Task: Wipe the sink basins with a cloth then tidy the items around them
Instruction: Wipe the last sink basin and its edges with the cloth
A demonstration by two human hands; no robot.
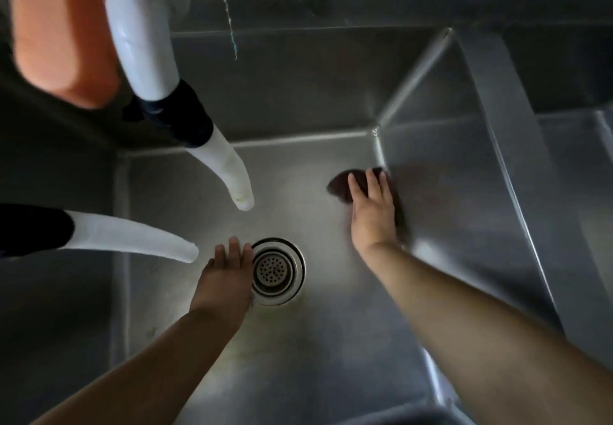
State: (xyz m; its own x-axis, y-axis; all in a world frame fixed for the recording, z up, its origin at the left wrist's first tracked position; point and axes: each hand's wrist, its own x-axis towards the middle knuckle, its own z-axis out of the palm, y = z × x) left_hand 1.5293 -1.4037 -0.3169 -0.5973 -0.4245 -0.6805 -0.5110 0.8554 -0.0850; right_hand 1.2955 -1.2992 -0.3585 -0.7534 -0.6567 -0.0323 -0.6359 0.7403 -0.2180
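Observation:
I look down into a deep steel sink basin [315, 351]. My right hand [373, 212] presses flat on a dark cloth [341, 185] on the basin floor, close to the back right corner and the right wall. My left hand [229, 275] rests flat on the floor with fingers together, its fingertips touching the left rim of the round drain strainer [277, 272]. It holds nothing.
Two white hose spouts with black collars hang over the basin, one [229, 172] from the upper left, one [132, 237] from the left. A blurred orange object [59, 33] fills the top left. A second basin [570, 165] lies beyond the divider [504, 132].

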